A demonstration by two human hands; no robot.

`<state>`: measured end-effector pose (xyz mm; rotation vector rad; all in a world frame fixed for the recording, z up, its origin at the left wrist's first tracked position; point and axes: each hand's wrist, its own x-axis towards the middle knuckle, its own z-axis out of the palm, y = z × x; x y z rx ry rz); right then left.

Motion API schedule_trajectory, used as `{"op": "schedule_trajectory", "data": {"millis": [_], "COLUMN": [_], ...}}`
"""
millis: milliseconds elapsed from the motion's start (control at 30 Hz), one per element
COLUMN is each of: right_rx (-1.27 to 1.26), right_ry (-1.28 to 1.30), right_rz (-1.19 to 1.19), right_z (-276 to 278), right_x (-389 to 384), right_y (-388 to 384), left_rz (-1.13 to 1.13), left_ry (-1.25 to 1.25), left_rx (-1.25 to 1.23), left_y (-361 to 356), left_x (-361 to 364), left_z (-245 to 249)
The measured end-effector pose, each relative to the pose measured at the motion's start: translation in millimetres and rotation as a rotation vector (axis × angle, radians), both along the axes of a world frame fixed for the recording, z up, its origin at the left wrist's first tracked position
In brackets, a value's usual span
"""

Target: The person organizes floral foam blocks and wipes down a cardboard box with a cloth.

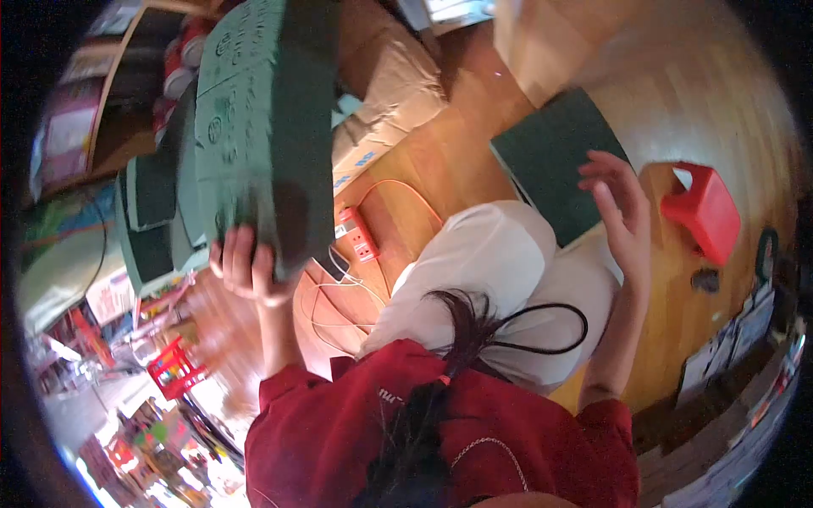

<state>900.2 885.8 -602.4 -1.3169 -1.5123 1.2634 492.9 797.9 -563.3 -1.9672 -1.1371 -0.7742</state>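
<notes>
My left hand (246, 264) is closed on the lower end of a large green box (241, 110), fingers on its pale side. That pale side carries printed lettering, and its other visible side is dark green; the box stands tilted upright at the upper left. My right hand (618, 203) is open and holds nothing, its fingers apart and slightly bent. It overlaps the edge of a flat dark green panel (555, 157) that lies by my knees. More green pieces (152, 199) show behind the box, partly hidden by it.
An orange power strip (359, 234) with cables lies on the wooden floor before my knees. A red stool (705, 212) stands at the right. Behind the box are a brown carton (389, 106) and a shelf (110, 93). A red basket (176, 369) sits at the lower left.
</notes>
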Motion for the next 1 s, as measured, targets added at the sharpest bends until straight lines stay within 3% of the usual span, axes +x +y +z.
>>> {"op": "schedule_trajectory", "data": {"millis": [167, 233, 267, 367, 467, 533, 667, 767, 867, 900, 1000], "right_rx": [-0.216, -0.36, -0.431, -0.369, -0.209, -0.14, -0.139, -0.293, -0.38, -0.394, -0.508], "right_ry": [0.278, 0.377, 0.425, 0.785, 0.956, 0.745, 0.369, 0.435, 0.281, 0.264, 0.378], "right_rz": [-0.051, -0.22, -0.307, -0.152, -0.097, -0.174, -0.535, -0.726, -0.651, -0.63, -0.686], "right_z": [-17, -19, -20, -30, -18, -23, -30, -47, -73, -94, -122], "right_x": [12, 10, 11, 30, 53, 84, 103, 126, 141, 149, 144], "right_y": [2, 1, 0, 1, -11, -19, -23, -8, -3, -3, -7], "left_rz": [-0.316, -0.518, -0.607, -0.754, -0.792, -0.728, -0.573, -0.587, -0.581, -0.601, -0.556], "left_ry": [0.185, 0.287, 0.261, 0.309, 0.267, 0.258, -0.119, -0.115, -0.292, -0.234, -0.218], "left_rx": [-0.105, -0.206, -0.135, -0.23, -0.289, -0.265, -0.44, -0.632, -0.549, -0.599, -0.679], "left_y": [14, 31, 46, 76, 114, 142, 186, 222, 203, 203, 194], "left_x": [15, 25, 36, 64, 98, 122, 189, 218, 246, 245, 247], "left_z": [12, 12, 2, -4, -20, -33, -58, -111, -115, -129, -138]}}
